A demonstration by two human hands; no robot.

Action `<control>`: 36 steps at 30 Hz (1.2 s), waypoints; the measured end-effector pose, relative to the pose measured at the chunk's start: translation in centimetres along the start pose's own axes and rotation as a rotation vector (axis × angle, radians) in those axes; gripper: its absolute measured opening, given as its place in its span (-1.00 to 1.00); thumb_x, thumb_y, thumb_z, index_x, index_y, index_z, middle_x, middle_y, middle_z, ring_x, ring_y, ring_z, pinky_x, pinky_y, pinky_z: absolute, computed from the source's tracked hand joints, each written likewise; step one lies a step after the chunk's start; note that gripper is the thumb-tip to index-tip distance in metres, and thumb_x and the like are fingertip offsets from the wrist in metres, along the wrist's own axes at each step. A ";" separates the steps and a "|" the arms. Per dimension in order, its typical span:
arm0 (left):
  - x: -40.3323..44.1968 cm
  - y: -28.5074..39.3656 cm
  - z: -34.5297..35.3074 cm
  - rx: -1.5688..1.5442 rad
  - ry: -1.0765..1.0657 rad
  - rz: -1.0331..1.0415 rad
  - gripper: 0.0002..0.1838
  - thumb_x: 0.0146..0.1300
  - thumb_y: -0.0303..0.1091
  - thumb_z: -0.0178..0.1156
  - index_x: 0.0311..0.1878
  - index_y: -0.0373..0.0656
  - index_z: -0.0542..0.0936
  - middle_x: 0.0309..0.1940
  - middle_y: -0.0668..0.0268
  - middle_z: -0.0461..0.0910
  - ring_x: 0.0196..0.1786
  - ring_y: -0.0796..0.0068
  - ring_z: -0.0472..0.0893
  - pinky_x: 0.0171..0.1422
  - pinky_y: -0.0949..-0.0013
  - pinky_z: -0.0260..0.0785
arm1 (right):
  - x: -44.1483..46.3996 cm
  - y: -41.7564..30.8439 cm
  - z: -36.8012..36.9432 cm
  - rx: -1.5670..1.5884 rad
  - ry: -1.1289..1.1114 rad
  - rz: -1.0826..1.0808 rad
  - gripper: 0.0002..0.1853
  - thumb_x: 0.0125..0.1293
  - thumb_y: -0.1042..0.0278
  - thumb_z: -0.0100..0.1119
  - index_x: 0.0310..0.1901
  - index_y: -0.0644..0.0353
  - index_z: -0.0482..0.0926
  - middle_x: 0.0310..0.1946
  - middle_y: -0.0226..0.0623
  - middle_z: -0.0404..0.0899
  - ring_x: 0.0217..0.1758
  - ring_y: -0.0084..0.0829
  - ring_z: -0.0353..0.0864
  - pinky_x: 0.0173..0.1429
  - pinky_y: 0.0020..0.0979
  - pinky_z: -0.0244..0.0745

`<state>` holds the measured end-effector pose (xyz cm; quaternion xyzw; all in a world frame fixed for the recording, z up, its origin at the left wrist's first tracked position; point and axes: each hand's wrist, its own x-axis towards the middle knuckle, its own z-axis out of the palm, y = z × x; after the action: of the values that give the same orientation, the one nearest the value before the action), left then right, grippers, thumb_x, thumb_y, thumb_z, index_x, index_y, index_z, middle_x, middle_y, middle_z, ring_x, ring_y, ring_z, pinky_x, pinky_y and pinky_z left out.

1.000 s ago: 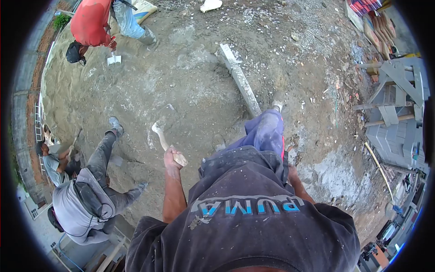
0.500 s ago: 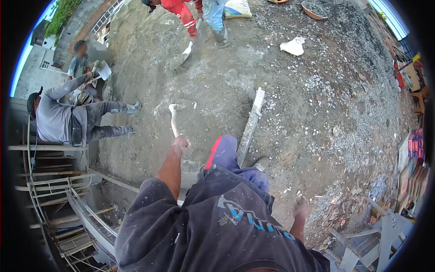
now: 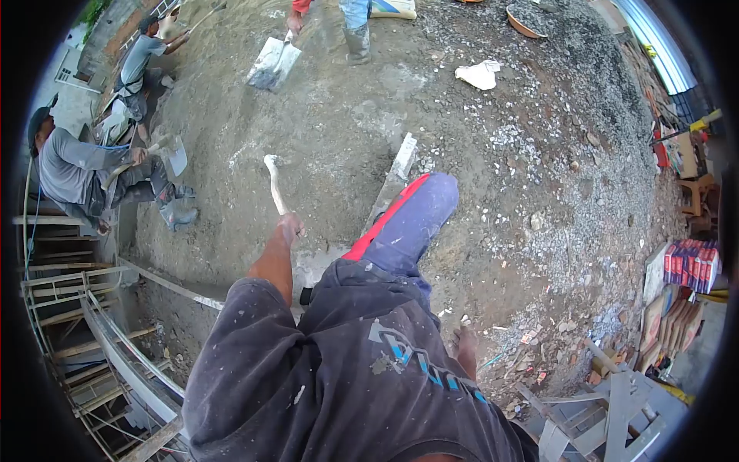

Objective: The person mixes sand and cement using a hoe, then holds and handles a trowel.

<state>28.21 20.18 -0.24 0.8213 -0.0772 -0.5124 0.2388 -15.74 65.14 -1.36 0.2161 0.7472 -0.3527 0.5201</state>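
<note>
- The left hand (image 3: 289, 225) is closed round the shaft of a wooden-handled tool (image 3: 276, 189), with no gap showing between palm and wood.
- The tool slants out in front of the body, on the left side of the ground (image 3: 223, 208), its pale end toward the far edge and well apart from the pale beam (image 3: 403, 158). What that end carries cannot be made out against the soil, nor whether it touches down.
- The right hand (image 3: 466, 346) is low at the body's right, above the rubble; how far its fingers are open cannot be told, and nothing shows in it.
- The leg in purple trousers (image 3: 412, 223) has just swung forward and now hides the beam's near part, while the left hand keeps its hold. It looks like a stride, with the tool carried along one-handed.
- Toward the far edge, the shovel (image 3: 275, 65) below a red sleeve (image 3: 302, 6) now shows its blade broadside; by the left edge, a co-worker in grey (image 3: 69, 162) holds another shovel (image 3: 178, 158).
</note>
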 end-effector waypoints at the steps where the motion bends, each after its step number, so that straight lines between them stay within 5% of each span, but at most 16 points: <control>1: 0.0 0.1 0.3 -0.019 0.018 -0.009 -0.77 0.37 -0.22 -0.05 0.04 0.02 0.39 -0.32 0.34 0.43 -0.32 0.42 0.48 -0.36 0.31 0.39 | 0.0 -0.5 0.2 0.026 0.000 -0.019 -0.61 0.31 0.17 0.03 0.10 0.16 0.35 -0.15 -0.17 0.55 -0.31 -0.38 0.47 -0.40 -0.34 0.45; 9: 1.3 0.2 0.7 -0.099 -0.080 0.154 -0.89 0.27 -0.27 0.07 -0.30 -0.06 0.39 -0.59 0.30 0.38 -0.65 0.40 0.40 -0.65 0.31 0.25 | 1.4 -1.3 -1.6 0.059 0.052 -0.026 -0.63 0.28 0.16 0.10 0.05 0.15 0.43 -0.23 -0.19 0.56 -0.35 -0.35 0.49 -0.38 -0.29 0.44; 12: 3.5 -0.9 1.1 -0.131 -0.070 0.172 -0.89 0.22 -0.33 0.12 -0.36 -0.06 0.40 -0.64 0.32 0.36 -0.67 0.38 0.41 -0.69 0.29 0.19 | 2.8 -3.5 -2.9 -0.867 -0.060 -0.433 -0.68 0.29 0.17 0.08 -0.03 0.17 0.46 -0.29 -0.20 0.55 -0.37 -0.36 0.50 -0.39 -0.29 0.43; 17: 2.4 -2.2 1.8 0.017 -0.056 0.164 -0.86 0.19 -0.33 0.14 -0.45 -0.05 0.41 -0.69 0.35 0.35 -0.68 0.39 0.41 -0.70 0.32 0.15 | 6.8 -11.4 -2.0 -1.079 -0.162 -0.423 -0.73 0.31 0.17 0.05 -0.12 0.18 0.47 -0.37 -0.24 0.52 -0.44 -0.39 0.48 -0.43 -0.32 0.42; 19: 2.6 -3.6 2.0 -0.239 -0.072 0.080 -0.85 0.18 -0.34 0.13 -0.48 -0.02 0.40 -0.71 0.38 0.34 -0.69 0.43 0.38 -0.70 0.35 0.12 | 7.9 -16.4 -0.9 -1.127 -0.198 -0.444 -0.75 0.32 0.17 0.04 -0.16 0.19 0.48 -0.41 -0.26 0.51 -0.47 -0.40 0.48 -0.44 -0.33 0.41; 23: 7.5 -6.5 4.1 -0.254 0.039 -0.091 -0.82 0.20 -0.27 0.11 -0.48 0.00 0.36 -0.73 0.46 0.31 -0.76 0.51 0.32 -0.73 0.38 0.07 | 10.7 -28.5 1.6 -0.868 -0.125 -0.429 -0.76 0.33 0.17 0.02 -0.23 0.20 0.49 -0.47 -0.29 0.49 -0.52 -0.42 0.47 -0.47 -0.35 0.40; 25: 5.7 -4.2 5.5 -0.473 -0.125 -0.188 -0.85 0.18 -0.37 0.07 -0.50 0.02 0.37 -0.72 0.48 0.30 -0.72 0.54 0.31 -0.70 0.40 0.04 | 11.7 -35.0 3.3 -0.585 -0.064 -0.446 -0.75 0.34 0.17 0.01 -0.26 0.20 0.49 -0.51 -0.31 0.47 -0.55 -0.43 0.46 -0.48 -0.36 0.40; 28: 4.8 -1.2 8.1 -0.533 -0.124 -0.173 -0.85 0.25 -0.33 0.03 -0.46 0.05 0.38 -0.69 0.53 0.30 -0.67 0.59 0.29 -0.64 0.43 0.14 | 2.9 -44.4 12.3 -0.196 -0.039 -0.494 -0.82 0.34 0.16 0.03 -0.21 0.07 0.46 -0.50 -0.39 0.47 -0.55 -0.50 0.44 -0.53 -0.43 0.36; 30: 3.7 1.8 9.0 -0.531 -0.056 -0.153 -0.85 0.30 -0.29 0.02 -0.43 0.05 0.39 -0.68 0.55 0.31 -0.65 0.60 0.29 -0.61 0.44 0.19 | 5.9 -48.1 13.5 -0.246 -0.217 -0.608 -0.80 0.33 0.12 0.05 -0.18 0.05 0.46 -0.47 -0.41 0.48 -0.54 -0.50 0.45 -0.53 -0.45 0.35; 33: -1.7 8.9 8.9 -0.593 -0.036 -0.160 -0.86 0.30 -0.31 0.01 -0.42 0.04 0.40 -0.67 0.55 0.32 -0.65 0.61 0.28 -0.60 0.45 0.21 | 3.6 -50.4 17.9 -0.509 -0.200 -0.595 -0.82 0.34 0.14 0.04 -0.21 0.04 0.46 -0.47 -0.41 0.48 -0.55 -0.51 0.45 -0.57 -0.47 0.33; 36: -6.2 11.7 8.7 -0.646 -0.065 -0.156 -0.87 0.29 -0.33 0.03 -0.41 0.02 0.41 -0.66 0.52 0.32 -0.66 0.61 0.30 -0.62 0.48 0.23 | 6.3 -49.5 18.9 -0.621 -0.279 -0.425 -0.83 0.34 0.15 0.02 -0.24 0.03 0.47 -0.46 -0.42 0.50 -0.53 -0.50 0.47 -0.56 -0.44 0.36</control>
<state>19.12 9.51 7.15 0.6897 0.1448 -0.5530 0.4444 -40.38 18.09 3.73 -0.1606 0.7684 -0.2358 0.5728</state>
